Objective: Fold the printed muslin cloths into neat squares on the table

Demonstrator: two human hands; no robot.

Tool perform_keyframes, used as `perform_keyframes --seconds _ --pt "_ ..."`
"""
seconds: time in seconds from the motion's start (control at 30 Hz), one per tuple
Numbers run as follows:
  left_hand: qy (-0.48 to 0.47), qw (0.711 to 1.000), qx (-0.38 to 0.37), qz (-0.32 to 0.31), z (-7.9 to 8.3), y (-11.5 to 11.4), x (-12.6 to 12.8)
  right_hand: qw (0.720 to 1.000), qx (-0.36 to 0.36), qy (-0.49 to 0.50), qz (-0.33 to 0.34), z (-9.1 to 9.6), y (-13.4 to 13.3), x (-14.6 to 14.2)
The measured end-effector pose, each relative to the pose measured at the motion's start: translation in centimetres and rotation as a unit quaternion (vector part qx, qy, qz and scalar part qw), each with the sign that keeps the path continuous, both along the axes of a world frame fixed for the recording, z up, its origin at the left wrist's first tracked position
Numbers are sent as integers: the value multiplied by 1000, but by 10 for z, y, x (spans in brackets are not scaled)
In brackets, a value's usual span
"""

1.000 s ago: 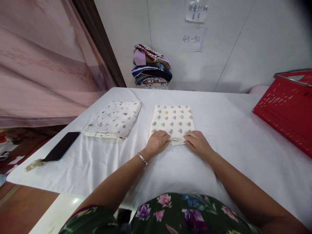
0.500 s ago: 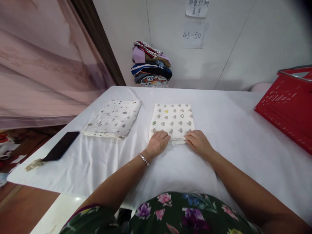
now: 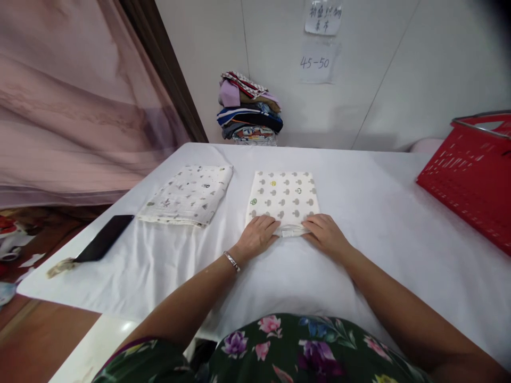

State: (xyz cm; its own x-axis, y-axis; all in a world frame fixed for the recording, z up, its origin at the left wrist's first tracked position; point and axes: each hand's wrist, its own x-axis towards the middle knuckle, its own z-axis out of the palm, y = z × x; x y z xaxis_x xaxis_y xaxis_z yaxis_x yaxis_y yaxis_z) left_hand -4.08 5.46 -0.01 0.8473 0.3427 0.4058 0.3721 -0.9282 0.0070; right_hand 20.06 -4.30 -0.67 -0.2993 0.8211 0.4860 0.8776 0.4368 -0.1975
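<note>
A folded white cloth point(image 3: 284, 194) printed with grey tree-like shapes lies flat in front of me, with a few yellow and green motifs among them. My left hand point(image 3: 257, 234) is closed on the left part of its near edge, fingers on top and thumb low at the edge. At the right part of that edge my right hand point(image 3: 325, 234) pinches the cloth in the same way. Between the hands a pale strip shows along the fold. Left of it lies a second folded white cloth point(image 3: 187, 194) with small scattered prints, untouched.
The white-covered table point(image 3: 383, 213) carries a black phone point(image 3: 104, 238) near its left edge. A red basket point(image 3: 471, 181) stands at the right. Behind the far edge rises a stack of folded fabrics point(image 3: 250, 109); a pink curtain point(image 3: 80, 106) hangs at left.
Both hands stay at the cloth's near edge; the thumbs now show more below it. The view has shifted slightly, and the cloths lie as before.
</note>
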Motion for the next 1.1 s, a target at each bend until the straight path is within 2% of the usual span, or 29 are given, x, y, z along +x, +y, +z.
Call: perform_keyframes --seconds 0.17,0.5,0.67,0.9,1.1 --pt "-17 1000 3 12 0 0 2 1000 24 8 -9 -3 2 -1" --pt "-39 999 11 27 -2 -2 4 1000 7 -6 -6 -1 2 -1" --pt "-54 998 -11 30 -3 -3 5 999 39 -1 -13 -4 4 -1" --pt "-5 998 -41 45 1 -9 10 998 60 -27 -7 -3 2 -1" --pt "34 998 -18 55 5 -8 14 993 107 -53 5 -3 6 5"
